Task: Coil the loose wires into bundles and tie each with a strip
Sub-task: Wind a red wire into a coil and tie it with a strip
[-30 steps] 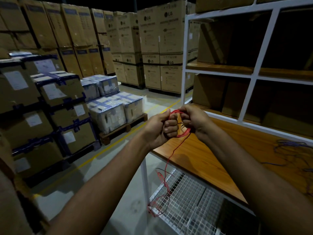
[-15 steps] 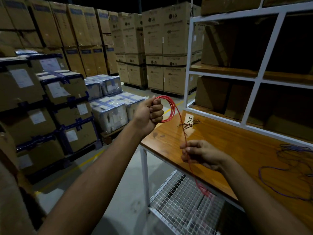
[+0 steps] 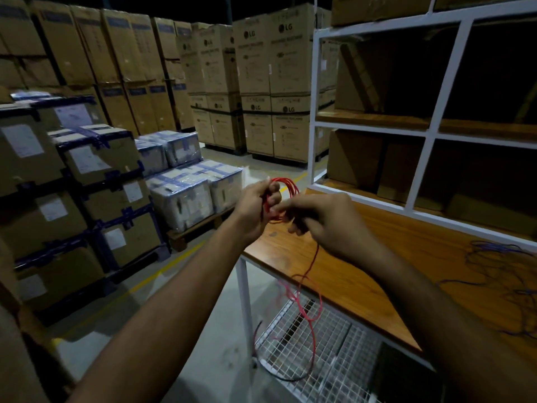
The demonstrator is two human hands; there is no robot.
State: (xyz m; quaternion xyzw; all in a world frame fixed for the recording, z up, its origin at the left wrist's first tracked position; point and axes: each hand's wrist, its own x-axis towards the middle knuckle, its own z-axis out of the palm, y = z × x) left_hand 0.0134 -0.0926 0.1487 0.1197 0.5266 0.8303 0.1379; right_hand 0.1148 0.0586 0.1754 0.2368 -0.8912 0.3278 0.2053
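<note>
The red wire (image 3: 286,186) is thin and glossy, wound into a few round loops at its upper end, with a long loose tail that drops from the loops, curls once in the air and trails down over the white wire-mesh shelf (image 3: 319,353) below.

On the far left stand brown cartons strapped with dark tape (image 3: 96,158), then a wooden pallet of plastic-wrapped white boxes (image 3: 186,193), and behind them tall stacks of printed cardboard cartons (image 3: 261,82) on the warehouse floor. To the right is the wooden desk (image 3: 392,257) on white metal legs, topped by a white-framed shelf unit (image 3: 427,135) holding more brown boxes. At the far right of the desk lies a loose tangle of purple wire (image 3: 499,274). The right forearm crosses over the near part of the desk.

The loops are held up in the air above the left corner of the desk. The left hand (image 3: 255,207) has its fingers curled round the left side of the loops, gripping them. The right hand (image 3: 322,219), touching the left, pinches the wire just under the loops, and the tail runs down from beneath it.
</note>
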